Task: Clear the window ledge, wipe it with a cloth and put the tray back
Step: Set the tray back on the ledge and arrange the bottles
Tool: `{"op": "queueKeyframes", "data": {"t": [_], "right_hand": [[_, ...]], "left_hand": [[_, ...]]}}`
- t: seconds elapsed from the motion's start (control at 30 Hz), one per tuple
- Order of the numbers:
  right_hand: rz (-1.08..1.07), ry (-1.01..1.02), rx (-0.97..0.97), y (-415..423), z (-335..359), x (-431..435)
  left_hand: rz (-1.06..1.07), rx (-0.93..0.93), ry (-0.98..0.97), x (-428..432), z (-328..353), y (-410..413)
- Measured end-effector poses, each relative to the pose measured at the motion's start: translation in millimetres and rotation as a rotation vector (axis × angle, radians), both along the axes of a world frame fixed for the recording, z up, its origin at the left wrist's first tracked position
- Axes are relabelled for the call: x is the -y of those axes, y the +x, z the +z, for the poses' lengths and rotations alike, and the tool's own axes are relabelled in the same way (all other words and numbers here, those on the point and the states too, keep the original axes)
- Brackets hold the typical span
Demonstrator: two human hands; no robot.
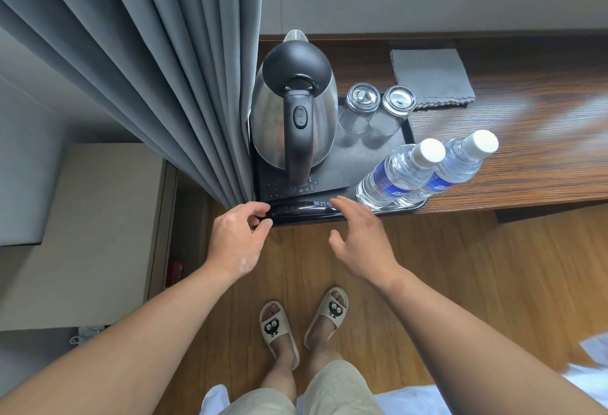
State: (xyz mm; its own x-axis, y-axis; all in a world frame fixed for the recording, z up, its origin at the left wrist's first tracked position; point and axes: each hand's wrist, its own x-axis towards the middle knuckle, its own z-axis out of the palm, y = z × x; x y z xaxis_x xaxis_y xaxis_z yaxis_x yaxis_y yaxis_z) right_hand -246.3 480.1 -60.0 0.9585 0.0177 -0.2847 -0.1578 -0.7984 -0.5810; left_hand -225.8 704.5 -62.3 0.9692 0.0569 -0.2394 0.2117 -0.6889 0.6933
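A black tray (408, 125) sits on the wooden ledge (526, 158), its front edge overhanging. On it stand a steel kettle (292, 118) with a black handle, two upturned glasses (358, 108) and two water bottles (401, 171) with white caps. A remote control (302, 209) lies along the tray's front rim. My left hand (237, 240) pinches the front left corner of the tray beside the remote. My right hand (358, 243) hovers with spread fingers at the front edge, fingertips at the remote's right end. A folded grey cloth (432, 77) lies on the ledge behind the tray.
A grey curtain (158, 69) hangs against the tray's left side and touches the kettle. Left of it is a beige cabinet (98, 233). Below is wooden floor (460, 256) with my feet in slippers. White bedding (585, 378) shows at the lower right.
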Motion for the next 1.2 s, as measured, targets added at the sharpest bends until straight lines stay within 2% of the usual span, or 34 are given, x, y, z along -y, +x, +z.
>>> {"op": "queueKeyframes", "data": {"t": [0.23,0.53,0.73,0.9,1.2], "right_hand": [[-0.005,0.003,0.012,1.0,1.1,-2.3],[0.069,-0.072,-0.009,8.3,-0.6,-4.3],[0.121,-0.157,-0.025,14.1,-2.6,-9.7],[0.151,-0.194,-0.035,18.5,-5.0,-10.7],[0.118,-0.191,-0.011,8.8,-3.0,-6.1]], "left_hand": [[0.101,0.019,0.043,6.3,-0.1,10.2],[0.072,-0.004,0.113,12.5,-4.2,21.0],[0.001,0.052,0.143,9.3,-4.5,18.1],[-0.138,0.048,0.224,3.6,-6.8,14.0],[-0.132,0.050,0.158,-2.1,-8.0,15.2]]}}
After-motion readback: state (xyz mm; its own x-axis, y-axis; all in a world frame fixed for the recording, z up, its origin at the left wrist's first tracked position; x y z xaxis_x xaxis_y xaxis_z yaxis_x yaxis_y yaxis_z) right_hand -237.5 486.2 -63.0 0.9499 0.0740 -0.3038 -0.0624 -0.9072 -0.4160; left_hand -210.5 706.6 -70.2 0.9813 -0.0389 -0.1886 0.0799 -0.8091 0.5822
